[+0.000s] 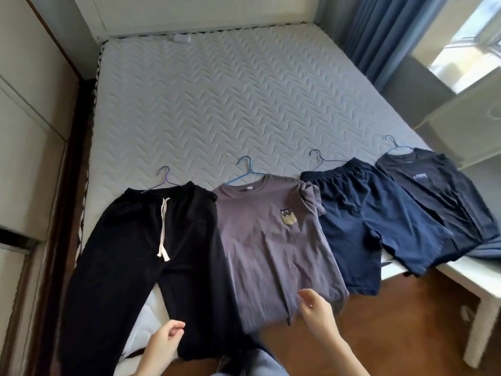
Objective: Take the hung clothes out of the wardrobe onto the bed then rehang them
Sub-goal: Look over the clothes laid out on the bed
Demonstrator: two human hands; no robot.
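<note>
Several garments on hangers lie side by side along the near edge of the bed (217,99). From the left: black drawstring trousers (141,240), a grey-purple T-shirt (265,245) with a small cat print, navy shorts (366,221), and a dark T-shirt (439,196) at the far right. My left hand (165,340) hovers over the trouser legs, fingers loosely curled, holding nothing. My right hand (314,308) is at the lower hem of the grey-purple T-shirt, fingers apart, touching or just above the cloth.
White wardrobe panels (24,147) run along the left of the bed. Blue curtains (385,31) and a window are at the back right. A white table (466,123) stands to the right, and wooden floor (406,321) shows below the bed's foot.
</note>
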